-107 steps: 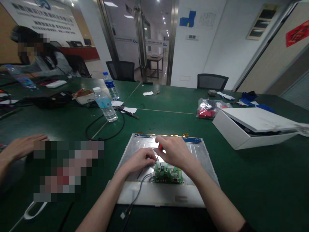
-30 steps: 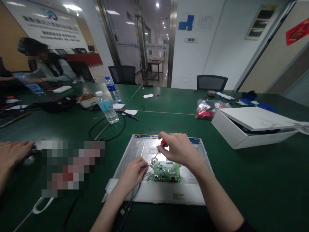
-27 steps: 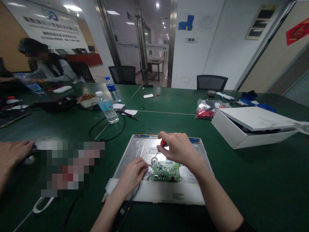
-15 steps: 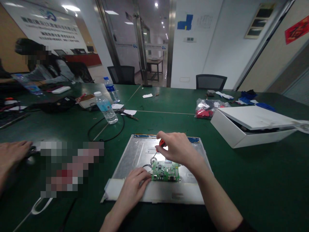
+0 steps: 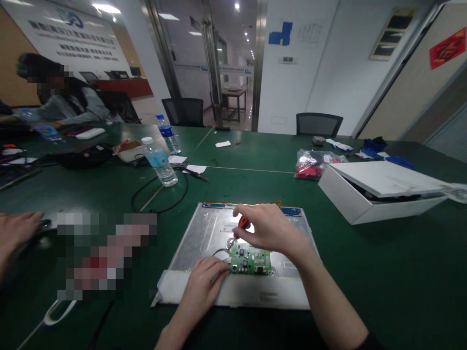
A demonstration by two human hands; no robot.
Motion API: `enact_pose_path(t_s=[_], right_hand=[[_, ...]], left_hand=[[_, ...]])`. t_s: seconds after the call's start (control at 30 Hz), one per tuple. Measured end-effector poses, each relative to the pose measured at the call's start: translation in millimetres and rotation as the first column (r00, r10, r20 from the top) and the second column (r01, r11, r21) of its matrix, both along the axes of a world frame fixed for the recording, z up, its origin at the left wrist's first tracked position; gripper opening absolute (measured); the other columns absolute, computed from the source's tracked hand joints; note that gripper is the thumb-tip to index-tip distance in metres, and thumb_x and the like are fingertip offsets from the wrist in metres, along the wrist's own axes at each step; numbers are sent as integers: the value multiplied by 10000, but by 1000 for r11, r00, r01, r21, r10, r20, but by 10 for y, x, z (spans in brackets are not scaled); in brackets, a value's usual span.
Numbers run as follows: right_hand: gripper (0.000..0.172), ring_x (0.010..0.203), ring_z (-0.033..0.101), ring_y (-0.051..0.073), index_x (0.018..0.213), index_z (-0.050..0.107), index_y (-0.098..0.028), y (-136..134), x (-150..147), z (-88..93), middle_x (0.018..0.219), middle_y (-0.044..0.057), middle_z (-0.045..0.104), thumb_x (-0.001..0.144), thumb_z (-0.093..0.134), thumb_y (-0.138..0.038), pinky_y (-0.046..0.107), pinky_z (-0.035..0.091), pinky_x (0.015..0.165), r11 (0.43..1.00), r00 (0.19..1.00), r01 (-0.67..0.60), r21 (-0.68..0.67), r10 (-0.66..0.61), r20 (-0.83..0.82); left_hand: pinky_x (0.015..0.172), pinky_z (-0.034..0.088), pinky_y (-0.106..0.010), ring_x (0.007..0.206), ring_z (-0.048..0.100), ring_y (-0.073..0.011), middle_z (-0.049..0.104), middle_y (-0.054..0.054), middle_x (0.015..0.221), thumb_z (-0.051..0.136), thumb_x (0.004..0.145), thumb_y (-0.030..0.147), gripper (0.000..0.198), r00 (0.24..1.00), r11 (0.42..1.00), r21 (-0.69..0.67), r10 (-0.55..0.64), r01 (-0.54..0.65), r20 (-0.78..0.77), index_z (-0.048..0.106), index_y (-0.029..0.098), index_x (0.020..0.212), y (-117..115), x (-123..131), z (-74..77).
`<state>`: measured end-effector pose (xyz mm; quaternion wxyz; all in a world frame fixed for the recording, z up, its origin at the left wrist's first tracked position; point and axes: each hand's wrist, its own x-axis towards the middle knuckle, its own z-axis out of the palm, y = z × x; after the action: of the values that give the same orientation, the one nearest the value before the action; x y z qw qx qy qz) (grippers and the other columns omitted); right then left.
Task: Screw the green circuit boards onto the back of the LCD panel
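My right hand (image 5: 268,224) grips a screwdriver (image 5: 243,223) with a red and black handle, its tip end pointing down near the upper left corner of a green circuit board (image 5: 251,258). The exact contact of the tip is hard to make out. My left hand (image 5: 207,282) has its thumb and fingers closed at the board's left edge, beside a thin dark cable (image 5: 219,251). Beneath the board lies a flat silvery display panel (image 5: 186,248), with a blue strip along its far edge and a pale band along its near edge.
Two water bottles (image 5: 160,163) stand beyond the panel to the left, near a looped black cable (image 5: 133,197). At right sits a white box (image 5: 365,204), lid ajar, by a plastic bag (image 5: 310,164). Another person's hand (image 5: 18,231) rests at far left; a person sits behind.
My right hand has shifted slightly left, and the screwdriver's handle is lower and closer to the panel, with less shaft showing. My left hand stays at the board's edge.
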<state>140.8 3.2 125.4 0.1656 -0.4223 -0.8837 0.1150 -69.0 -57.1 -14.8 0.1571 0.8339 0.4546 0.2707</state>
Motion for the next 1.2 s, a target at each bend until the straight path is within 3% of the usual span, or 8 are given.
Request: enact_pose_path(t_s=[0.33, 1.2], right_hand=[[234, 688, 606, 142, 1051, 598, -202, -30, -16, -26, 742, -15, 698, 840, 557, -295, 262, 307, 588, 988, 989, -146, -44, 146, 11], [255, 700, 614, 162, 1064, 584, -192, -50, -186, -137, 792, 20, 698, 819, 540, -251, 260, 266, 540, 984, 978, -176, -8, 176, 109]], left_hand=[[785, 444, -332, 846, 599, -220, 657, -42, 841, 529, 854, 270, 156, 994, 992, -111, 73, -64, 77, 656, 220, 778, 19, 0, 5], [830, 474, -372, 892, 597, -240, 660, -54, 902, 555, 838, 293, 153, 988, 981, -166, 116, -98, 102, 687, 226, 798, 32, -1, 16]])
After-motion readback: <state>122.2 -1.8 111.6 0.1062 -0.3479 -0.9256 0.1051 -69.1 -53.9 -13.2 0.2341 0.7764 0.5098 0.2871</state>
